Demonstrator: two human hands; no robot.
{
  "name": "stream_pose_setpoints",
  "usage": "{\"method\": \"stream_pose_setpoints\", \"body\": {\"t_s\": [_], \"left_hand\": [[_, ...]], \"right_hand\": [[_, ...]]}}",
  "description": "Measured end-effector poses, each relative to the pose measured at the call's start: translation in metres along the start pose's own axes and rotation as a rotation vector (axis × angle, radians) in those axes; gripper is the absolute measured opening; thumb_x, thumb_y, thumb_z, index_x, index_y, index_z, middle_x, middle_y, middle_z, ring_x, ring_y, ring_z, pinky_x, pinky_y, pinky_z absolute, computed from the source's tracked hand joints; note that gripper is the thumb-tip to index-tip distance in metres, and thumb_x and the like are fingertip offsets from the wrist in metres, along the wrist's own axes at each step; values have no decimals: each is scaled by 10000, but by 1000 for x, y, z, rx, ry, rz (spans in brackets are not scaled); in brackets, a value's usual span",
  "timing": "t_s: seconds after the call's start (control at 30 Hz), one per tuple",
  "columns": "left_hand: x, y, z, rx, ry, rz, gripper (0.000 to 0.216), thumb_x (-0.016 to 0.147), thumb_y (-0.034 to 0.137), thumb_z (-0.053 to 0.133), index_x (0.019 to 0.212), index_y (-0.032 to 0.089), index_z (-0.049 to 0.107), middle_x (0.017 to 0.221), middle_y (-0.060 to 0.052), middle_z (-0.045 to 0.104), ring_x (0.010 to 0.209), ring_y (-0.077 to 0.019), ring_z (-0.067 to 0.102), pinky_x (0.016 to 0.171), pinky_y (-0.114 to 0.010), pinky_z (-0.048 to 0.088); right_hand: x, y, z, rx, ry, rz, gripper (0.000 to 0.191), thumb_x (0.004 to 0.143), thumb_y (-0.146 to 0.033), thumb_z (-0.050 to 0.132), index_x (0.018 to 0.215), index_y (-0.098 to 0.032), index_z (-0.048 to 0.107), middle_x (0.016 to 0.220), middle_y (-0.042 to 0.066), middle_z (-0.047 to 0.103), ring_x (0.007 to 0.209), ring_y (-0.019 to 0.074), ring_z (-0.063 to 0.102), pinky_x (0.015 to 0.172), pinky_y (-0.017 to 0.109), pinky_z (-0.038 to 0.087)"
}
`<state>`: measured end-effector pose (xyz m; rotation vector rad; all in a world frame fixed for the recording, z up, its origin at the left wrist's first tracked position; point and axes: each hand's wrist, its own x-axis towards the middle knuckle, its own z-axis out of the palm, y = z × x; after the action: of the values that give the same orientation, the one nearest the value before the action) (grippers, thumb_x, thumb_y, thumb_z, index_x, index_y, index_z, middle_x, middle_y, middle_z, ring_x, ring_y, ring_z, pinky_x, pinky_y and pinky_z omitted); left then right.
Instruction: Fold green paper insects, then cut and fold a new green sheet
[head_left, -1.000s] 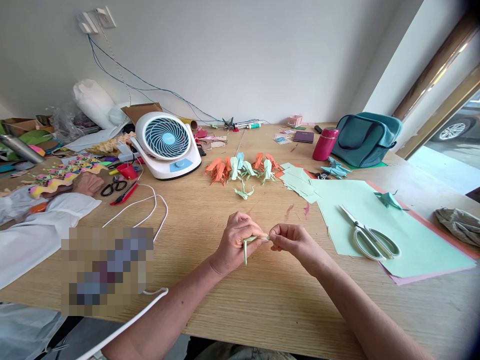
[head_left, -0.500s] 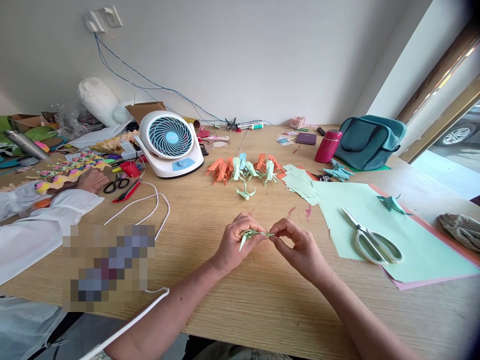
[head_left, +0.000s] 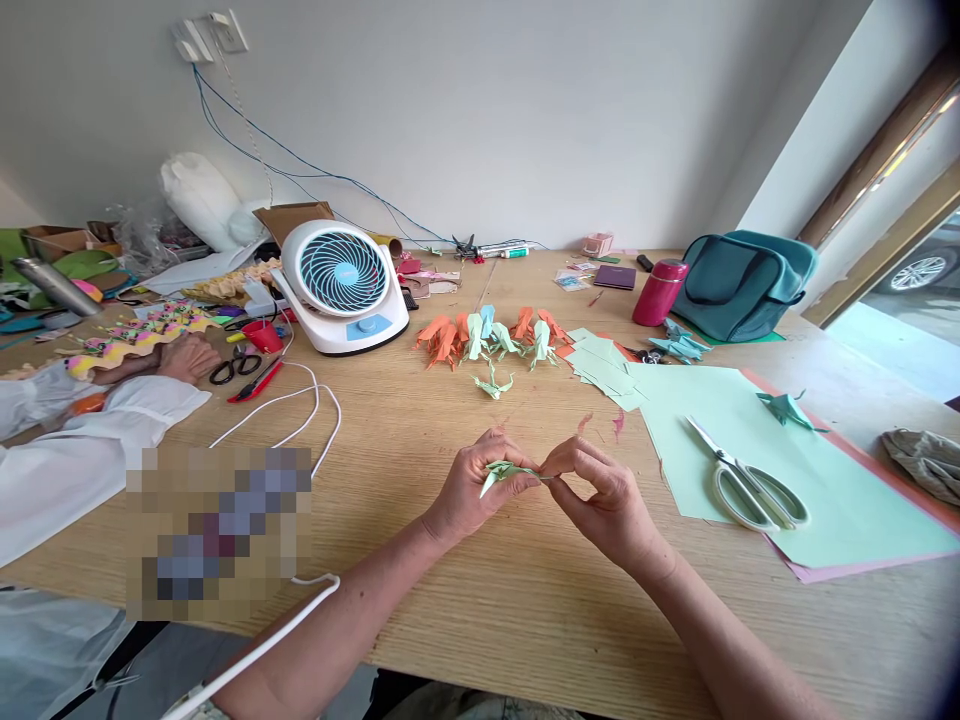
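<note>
Both my hands meet just above the wooden table [head_left: 525,600], pinching a small light green folded paper figure [head_left: 501,471]. My left hand [head_left: 476,485] grips its body from the left, with a pointed flap sticking out below my thumb. My right hand [head_left: 600,495] pinches the figure's right tip between thumb and fingers. Farther back lies a row of finished orange and green paper figures [head_left: 487,338], with one loose green figure [head_left: 493,384] in front of it.
Scissors [head_left: 742,480] lie on a large green sheet [head_left: 825,500] at right, near cut green squares [head_left: 600,365], a teal paper figure [head_left: 784,408], a red flask [head_left: 656,292] and a teal bag [head_left: 742,282]. A white fan [head_left: 341,285] and its cable stand left. Another person's sleeve [head_left: 90,450] rests far left.
The long green flap that hung down from my left hand has been turned up and folded in. Both hands have closed tighter around the figure and stayed in place.
</note>
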<state>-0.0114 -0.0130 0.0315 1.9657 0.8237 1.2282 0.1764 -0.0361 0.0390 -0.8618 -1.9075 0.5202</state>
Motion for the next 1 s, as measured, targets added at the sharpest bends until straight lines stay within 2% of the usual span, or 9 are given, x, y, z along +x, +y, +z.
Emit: {"method": "stream_pose_setpoints", "body": {"t_s": [0.3, 0.5, 0.8, 1.0], "left_hand": [[0, 5, -2, 121, 24, 126, 193, 859, 365, 675, 801, 183, 699, 740, -44, 679, 786, -176, 565, 805, -343, 449], [0, 4, -4, 255, 32, 236, 169, 873, 346, 660, 810, 192, 686, 745, -30, 688, 791, -176, 555, 858, -364, 431], [-1, 2, -6, 394, 25, 279, 160, 900, 340, 624, 825, 207, 674, 767, -21, 694, 818, -183, 542, 850, -363, 407], [-1, 2, -6, 443, 35, 285, 142, 904, 319, 617, 829, 207, 659, 786, -26, 696, 840, -194, 535, 856, -380, 395]], "right_hand": [[0, -1, 1, -1, -1, -1, 162, 886, -95, 518, 869, -231, 604, 796, 27, 617, 739, 162, 606, 684, 294, 480], [-1, 0, 3, 13, -4, 51, 126, 886, -136, 520, 848, -230, 595, 769, 24, 617, 721, 169, 605, 670, 299, 478], [-2, 1, 0, 61, -6, 176, 96, 911, -208, 540, 845, -223, 608, 773, 24, 652, 721, 163, 613, 685, 291, 480], [-2, 3, -1, 57, -44, 141, 67, 910, -217, 576, 909, -227, 642, 823, 26, 679, 770, 170, 638, 729, 296, 495]]}}
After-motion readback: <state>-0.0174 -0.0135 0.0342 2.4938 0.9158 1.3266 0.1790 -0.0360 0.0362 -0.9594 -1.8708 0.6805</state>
